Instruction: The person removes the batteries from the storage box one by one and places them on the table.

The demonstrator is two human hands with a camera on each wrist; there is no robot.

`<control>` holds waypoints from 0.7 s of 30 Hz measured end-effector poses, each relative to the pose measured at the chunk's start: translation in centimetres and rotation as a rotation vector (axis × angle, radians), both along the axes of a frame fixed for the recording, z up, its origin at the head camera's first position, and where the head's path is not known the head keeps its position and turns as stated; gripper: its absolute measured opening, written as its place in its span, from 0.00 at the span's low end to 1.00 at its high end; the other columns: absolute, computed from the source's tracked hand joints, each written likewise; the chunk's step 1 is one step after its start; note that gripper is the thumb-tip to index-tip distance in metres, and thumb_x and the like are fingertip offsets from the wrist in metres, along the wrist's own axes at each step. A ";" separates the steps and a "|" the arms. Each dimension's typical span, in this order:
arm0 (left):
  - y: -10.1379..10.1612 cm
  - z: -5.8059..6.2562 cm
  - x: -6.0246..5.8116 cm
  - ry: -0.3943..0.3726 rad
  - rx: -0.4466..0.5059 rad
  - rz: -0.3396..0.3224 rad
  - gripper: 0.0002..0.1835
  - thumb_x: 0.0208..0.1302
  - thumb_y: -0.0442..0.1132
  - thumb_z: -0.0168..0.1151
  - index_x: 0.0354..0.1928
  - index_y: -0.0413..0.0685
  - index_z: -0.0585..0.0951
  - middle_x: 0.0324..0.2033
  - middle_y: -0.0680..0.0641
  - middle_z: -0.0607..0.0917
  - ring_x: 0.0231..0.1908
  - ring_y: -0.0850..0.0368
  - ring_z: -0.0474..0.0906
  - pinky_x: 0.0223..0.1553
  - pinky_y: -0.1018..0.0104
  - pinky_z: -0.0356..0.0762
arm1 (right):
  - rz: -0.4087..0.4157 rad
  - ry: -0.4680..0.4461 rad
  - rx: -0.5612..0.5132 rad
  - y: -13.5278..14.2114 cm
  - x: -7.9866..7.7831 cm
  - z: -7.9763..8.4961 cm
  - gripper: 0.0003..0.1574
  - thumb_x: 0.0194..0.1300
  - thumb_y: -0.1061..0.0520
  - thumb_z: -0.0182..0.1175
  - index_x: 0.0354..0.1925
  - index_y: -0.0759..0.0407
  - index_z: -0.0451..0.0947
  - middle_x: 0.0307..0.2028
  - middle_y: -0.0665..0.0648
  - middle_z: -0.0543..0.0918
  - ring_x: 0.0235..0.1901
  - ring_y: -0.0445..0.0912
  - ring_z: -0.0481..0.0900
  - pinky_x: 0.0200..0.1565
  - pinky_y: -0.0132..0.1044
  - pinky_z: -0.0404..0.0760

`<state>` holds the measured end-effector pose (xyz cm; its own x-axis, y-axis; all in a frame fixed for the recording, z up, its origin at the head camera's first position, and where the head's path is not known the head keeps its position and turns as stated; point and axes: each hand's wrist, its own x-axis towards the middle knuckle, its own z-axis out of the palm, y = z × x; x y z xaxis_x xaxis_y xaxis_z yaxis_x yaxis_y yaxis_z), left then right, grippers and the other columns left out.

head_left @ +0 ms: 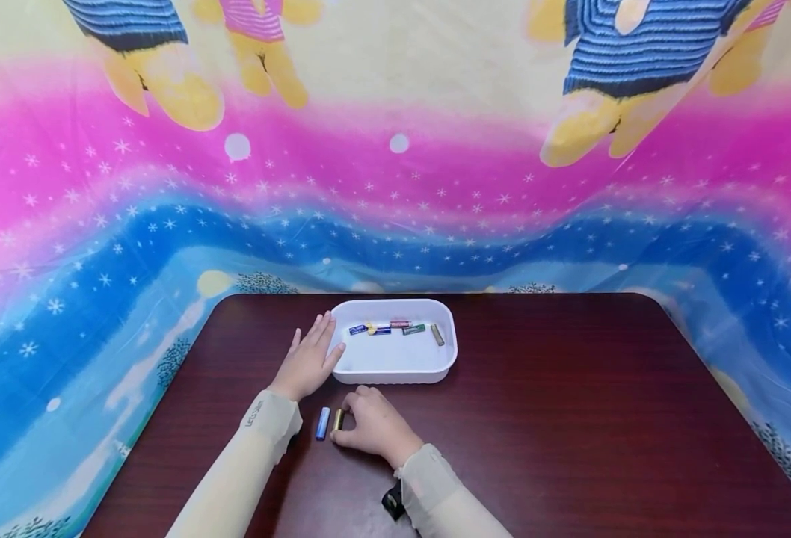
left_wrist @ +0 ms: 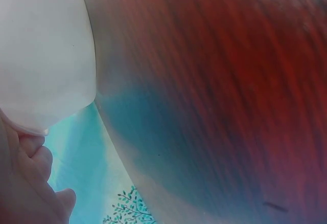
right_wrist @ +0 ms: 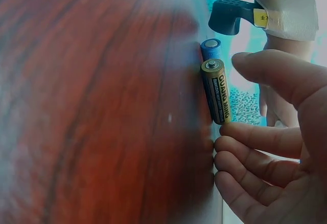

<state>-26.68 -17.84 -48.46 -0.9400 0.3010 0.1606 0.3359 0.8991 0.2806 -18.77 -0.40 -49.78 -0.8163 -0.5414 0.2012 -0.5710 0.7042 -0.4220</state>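
Note:
My left hand point(head_left: 306, 364) rests with straight fingers along the left side of the white plastic tray point(head_left: 395, 377), its thumb at the rim. In the left wrist view those fingers point(left_wrist: 38, 168) lie beside the tray's pale wall. My right hand point(head_left: 377, 424) is at a gold-and-black battery point(right_wrist: 217, 93) lying on the table. An index fingertip is right at the battery's far end, while the thumb stands a little apart from its near end. Just left of it in the head view lies a blue battery point(head_left: 323, 424).
Inside the tray several batteries lie near its back wall, including a red one point(head_left: 400, 324), a green one point(head_left: 413, 329) and a gold one point(head_left: 437, 335). The dark red-brown table point(head_left: 570, 418) has a printed cloth point(head_left: 395, 202) hanging behind it.

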 end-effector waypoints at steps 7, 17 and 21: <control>0.0 0.0 0.0 -0.017 0.000 0.004 0.36 0.72 0.60 0.35 0.73 0.45 0.51 0.73 0.48 0.48 0.72 0.52 0.40 0.68 0.42 0.38 | 0.001 -0.061 -0.023 0.0 0.0 0.0 0.23 0.49 0.42 0.68 0.35 0.57 0.80 0.30 0.47 0.74 0.32 0.40 0.71 0.37 0.31 0.72; 0.0 0.0 0.1 0.006 0.005 -0.001 0.37 0.72 0.60 0.35 0.72 0.43 0.53 0.72 0.45 0.51 0.71 0.49 0.43 0.67 0.41 0.39 | 0.017 -0.108 -0.081 0.2 0.1 0.6 0.14 0.56 0.50 0.64 0.36 0.58 0.80 0.30 0.49 0.76 0.31 0.39 0.73 0.37 0.30 0.75; 0.1 0.1 0.1 0.017 0.008 -0.006 0.37 0.72 0.60 0.36 0.72 0.42 0.54 0.72 0.45 0.51 0.71 0.48 0.44 0.67 0.40 0.41 | 0.026 -0.108 -0.108 0.5 0.2 1.0 0.10 0.57 0.52 0.62 0.35 0.57 0.80 0.28 0.48 0.76 0.28 0.37 0.72 0.34 0.28 0.74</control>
